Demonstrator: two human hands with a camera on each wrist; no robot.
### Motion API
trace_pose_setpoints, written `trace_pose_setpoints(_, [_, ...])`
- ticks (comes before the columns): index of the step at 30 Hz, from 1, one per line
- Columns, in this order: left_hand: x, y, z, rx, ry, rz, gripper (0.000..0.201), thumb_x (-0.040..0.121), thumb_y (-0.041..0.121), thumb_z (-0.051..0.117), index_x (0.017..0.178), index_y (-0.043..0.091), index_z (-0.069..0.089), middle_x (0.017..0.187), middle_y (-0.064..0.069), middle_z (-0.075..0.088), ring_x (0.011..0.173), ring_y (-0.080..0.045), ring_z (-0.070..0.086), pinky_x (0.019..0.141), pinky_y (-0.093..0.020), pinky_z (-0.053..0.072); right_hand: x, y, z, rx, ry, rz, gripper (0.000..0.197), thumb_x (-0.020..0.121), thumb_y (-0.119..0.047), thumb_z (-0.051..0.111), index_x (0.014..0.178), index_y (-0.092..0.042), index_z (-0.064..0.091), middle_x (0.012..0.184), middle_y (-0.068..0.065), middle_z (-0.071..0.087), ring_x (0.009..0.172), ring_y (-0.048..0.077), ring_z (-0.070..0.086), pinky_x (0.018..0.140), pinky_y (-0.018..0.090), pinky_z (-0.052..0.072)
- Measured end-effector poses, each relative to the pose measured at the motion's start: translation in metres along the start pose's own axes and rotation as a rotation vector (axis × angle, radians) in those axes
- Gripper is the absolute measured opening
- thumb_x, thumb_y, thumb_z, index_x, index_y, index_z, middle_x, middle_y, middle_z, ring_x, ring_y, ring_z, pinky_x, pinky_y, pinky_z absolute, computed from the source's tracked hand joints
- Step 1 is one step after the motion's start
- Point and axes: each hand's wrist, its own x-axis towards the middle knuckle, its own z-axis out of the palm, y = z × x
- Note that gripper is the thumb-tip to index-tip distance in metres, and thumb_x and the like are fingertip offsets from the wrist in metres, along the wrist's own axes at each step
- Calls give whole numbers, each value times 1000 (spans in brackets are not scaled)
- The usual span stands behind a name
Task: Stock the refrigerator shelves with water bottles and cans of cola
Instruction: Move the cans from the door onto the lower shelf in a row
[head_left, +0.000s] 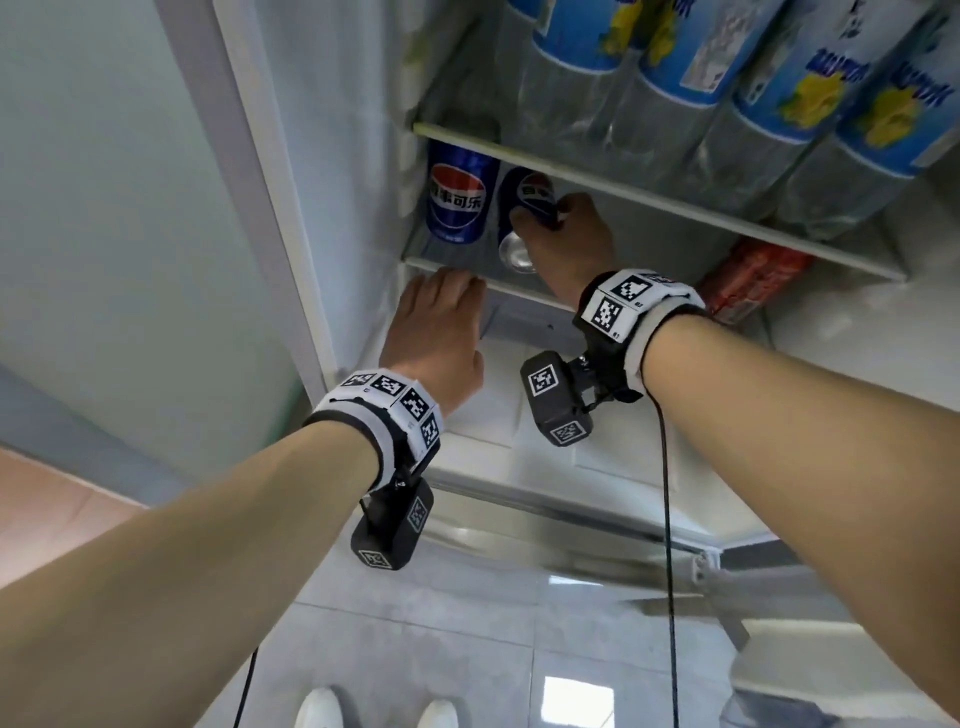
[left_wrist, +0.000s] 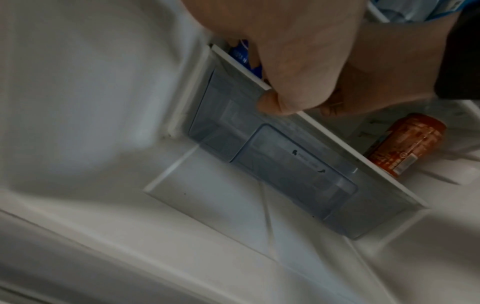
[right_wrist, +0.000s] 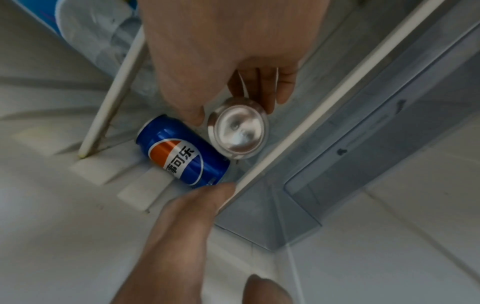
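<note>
My right hand (head_left: 561, 234) grips a blue cola can (head_left: 524, 208), tilted just above the lower glass shelf (head_left: 514, 291) of the fridge. Its silver bottom (right_wrist: 239, 129) faces the right wrist camera, with my fingers (right_wrist: 270, 86) curled round its side. Another blue cola can (head_left: 457, 195) stands upright on the same shelf, left of the held one and against the fridge's left wall. My left hand (head_left: 447, 280) holds nothing; it rests on the shelf's front edge, thumb (left_wrist: 270, 105) at the rim. Several water bottles (head_left: 675, 78) with blue labels fill the upper shelf (head_left: 675, 208).
An orange-red can (left_wrist: 407, 144) lies at the right end of the lower shelf. Below the shelf sits a translucent grey drawer (left_wrist: 285, 164). The fridge's white left wall (head_left: 322, 156) is close to the left hand. Grey floor tiles and white shoes (head_left: 322, 712) lie below.
</note>
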Motion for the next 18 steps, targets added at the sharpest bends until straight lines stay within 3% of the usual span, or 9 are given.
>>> trace_pose_setpoints(3, [1,-1,3,23,-24,-1,80,86,23,58,155,10,19,155,-5,23,147,-26,19,124,-40,10,10,-5,9,-14,-8,-8,66,87,-54,63,131,-7,46,132,13,60,116,30,60,83,28,45])
trace_pose_setpoints(6, [3,0,2,14,-20,-15,77,86,21,58,154,11,22,156,-5,25,145,-25,23,120,-38,18,17,-7,13,-34,-41,13,70,82,-52,69,131,-6,48,126,10,60,111,26,61,84,31,52])
trace_pose_setpoints(9, [5,0,-1,8,-14,-39,73,84,20,59,151,13,28,154,-4,29,141,-24,30,111,-40,30,19,-6,10,-45,-122,32,51,81,-45,72,114,-9,58,98,2,60,90,17,59,69,26,48])
trace_pose_setpoints(11, [7,1,-4,5,-18,-61,72,85,22,59,150,16,30,151,-3,32,138,-24,33,105,-42,36,17,-4,4,-71,-141,33,42,79,-44,74,103,-12,60,84,-1,60,86,17,60,69,27,51])
trace_pose_setpoints(16, [13,1,-13,44,-22,-46,62,87,27,59,145,19,40,143,-1,40,131,-25,38,93,-41,44,15,4,-4,-246,-140,-23,53,73,-42,76,111,-7,62,105,6,65,97,22,64,83,35,58])
trace_pose_setpoints(18, [15,1,-15,57,-24,-44,59,86,25,60,142,18,44,140,-1,43,129,-25,40,89,-40,45,17,2,-9,-345,-189,-19,58,68,-44,79,110,-6,65,109,7,68,99,24,66,81,36,59])
